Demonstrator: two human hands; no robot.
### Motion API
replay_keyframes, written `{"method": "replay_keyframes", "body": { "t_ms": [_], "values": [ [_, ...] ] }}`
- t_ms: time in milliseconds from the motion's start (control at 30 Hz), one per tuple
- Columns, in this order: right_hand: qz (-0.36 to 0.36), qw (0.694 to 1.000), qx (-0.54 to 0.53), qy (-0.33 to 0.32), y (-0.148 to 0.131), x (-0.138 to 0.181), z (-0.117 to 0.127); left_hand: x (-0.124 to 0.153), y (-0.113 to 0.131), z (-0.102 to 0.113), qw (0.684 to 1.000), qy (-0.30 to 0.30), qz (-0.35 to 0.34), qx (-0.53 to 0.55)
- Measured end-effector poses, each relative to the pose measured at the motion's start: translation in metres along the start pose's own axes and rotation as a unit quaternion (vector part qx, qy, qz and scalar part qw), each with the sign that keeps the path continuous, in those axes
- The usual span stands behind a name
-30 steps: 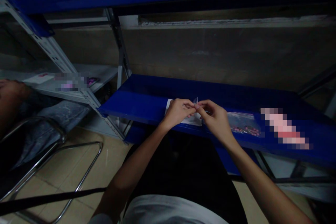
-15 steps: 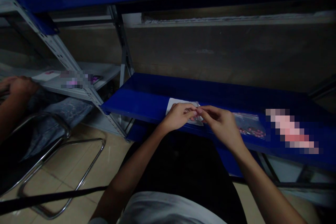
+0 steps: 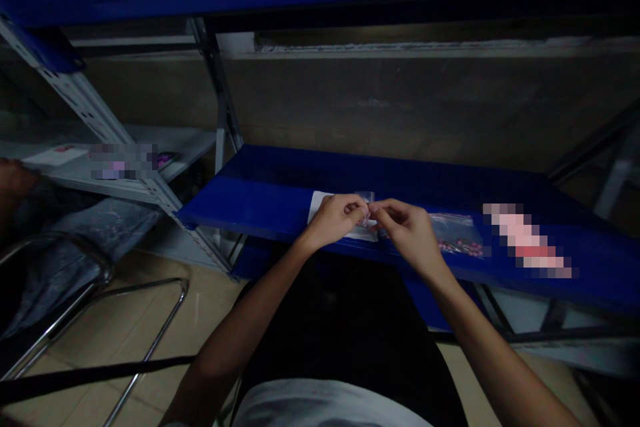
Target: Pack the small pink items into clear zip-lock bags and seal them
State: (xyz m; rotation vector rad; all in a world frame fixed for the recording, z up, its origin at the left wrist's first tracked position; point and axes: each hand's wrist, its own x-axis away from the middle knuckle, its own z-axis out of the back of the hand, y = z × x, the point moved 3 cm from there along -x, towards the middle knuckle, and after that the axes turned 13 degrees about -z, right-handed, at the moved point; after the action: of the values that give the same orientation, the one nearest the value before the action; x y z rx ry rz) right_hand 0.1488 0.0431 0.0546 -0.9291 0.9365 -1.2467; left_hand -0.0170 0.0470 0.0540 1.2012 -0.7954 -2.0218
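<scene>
My left hand (image 3: 336, 217) is closed in a pinch above a white sheet of paper (image 3: 316, 205) on the blue shelf (image 3: 260, 197). My right hand (image 3: 409, 230) pinches too, its thumb and forefinger meeting the left fingertips. What lies between the fingers is too small and dark to make out. Just behind the fingertips shows the edge of a small clear bag (image 3: 369, 196). Beside my right hand lies a clear zip bag (image 3: 456, 221) with several small pink pieces in it, like beads.
A blurred-out pink and red item (image 3: 530, 240) lies on the right of the shelf. Leftward stand a grey metal upright (image 3: 95, 107) and a grey shelf (image 3: 193, 140) with paper and purple items. Another person's hand (image 3: 15, 177) and a chrome chair frame (image 3: 165, 320) are at the left.
The view has shifted slightly, moving the scene left. My hands remain fingertip to fingertip, and more of the small clear bag shows behind them. The other person's hand is farther out of view.
</scene>
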Motion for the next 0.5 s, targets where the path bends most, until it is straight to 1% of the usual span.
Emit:
{"method": "replay_keyframes", "body": {
  "t_ms": [100,200,267,367,500],
  "values": [
    [-0.017,1.000,-0.018,0.013,0.001,0.001,-0.003,0.002,0.002,-0.001,1.000,0.022,-0.015,-0.013],
    [-0.021,0.999,0.009,0.036,-0.001,0.004,-0.002,0.006,0.006,-0.004,0.997,0.039,-0.029,-0.055],
    [-0.004,0.998,0.040,0.051,-0.003,0.006,-0.001,0.008,0.011,-0.006,0.993,0.046,-0.031,-0.107],
    [0.033,0.994,0.090,0.057,-0.006,0.007,0.000,0.009,0.019,-0.009,0.979,0.047,-0.028,-0.198],
    [0.076,0.983,0.146,0.077,-0.007,0.008,-0.003,0.009,0.026,-0.011,0.959,0.029,-0.015,-0.283]
  ]
}}
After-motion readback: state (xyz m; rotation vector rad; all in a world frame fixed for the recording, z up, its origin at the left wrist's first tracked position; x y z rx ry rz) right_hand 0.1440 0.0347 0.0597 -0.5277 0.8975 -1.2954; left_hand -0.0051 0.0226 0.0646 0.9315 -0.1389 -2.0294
